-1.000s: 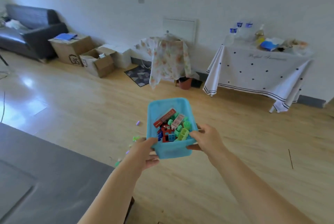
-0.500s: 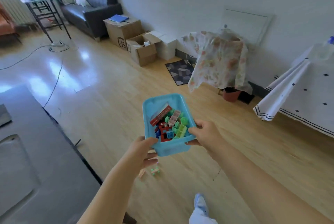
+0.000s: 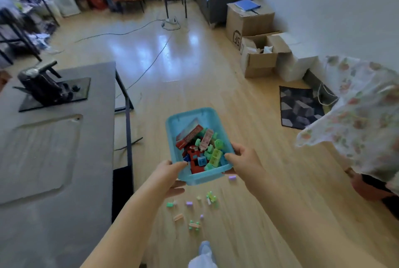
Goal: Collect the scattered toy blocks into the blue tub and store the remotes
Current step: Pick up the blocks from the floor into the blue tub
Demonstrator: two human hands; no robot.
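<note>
While hands (image 3: 207, 166) grip it — blue tub (image 3: 183, 120) between

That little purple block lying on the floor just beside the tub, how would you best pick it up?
From straight above, pinching its two long sides between thumb and forefinger. The purple block lies flat on the bare wooden floor, low and oblong, with open space all round it. Both hands are taken: the left hand and right hand hold the blue tub, so probably one must let go first.
</note>
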